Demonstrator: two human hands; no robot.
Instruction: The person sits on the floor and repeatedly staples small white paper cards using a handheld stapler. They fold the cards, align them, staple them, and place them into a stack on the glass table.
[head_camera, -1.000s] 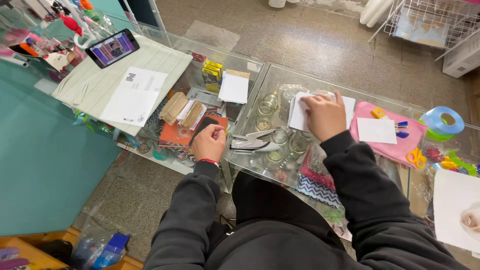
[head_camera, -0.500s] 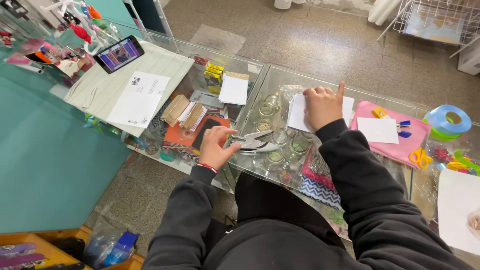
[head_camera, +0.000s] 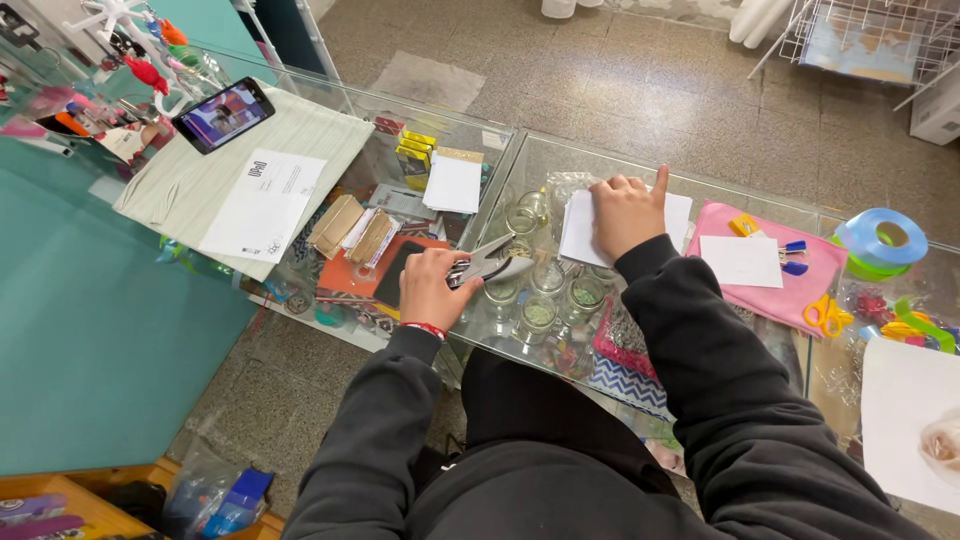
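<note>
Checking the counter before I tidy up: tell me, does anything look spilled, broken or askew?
Nothing stands out. The left hand holds a metal punch, the right hand presses white paper flat on the glass counter.

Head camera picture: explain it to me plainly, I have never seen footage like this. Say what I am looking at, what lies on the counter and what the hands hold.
There is no machine here: a person wears a camera on the head, so you look down along two dark sleeves at their own hands. The surface is a glass counter with small jars showing beneath the glass. The left hand grips a metal punch tool, lifted off the glass. The right hand presses flat on a stack of white paper. To the right lie a pink cloth, yellow scissors and a blue ribbon roll. A phone leans at far left.
</note>
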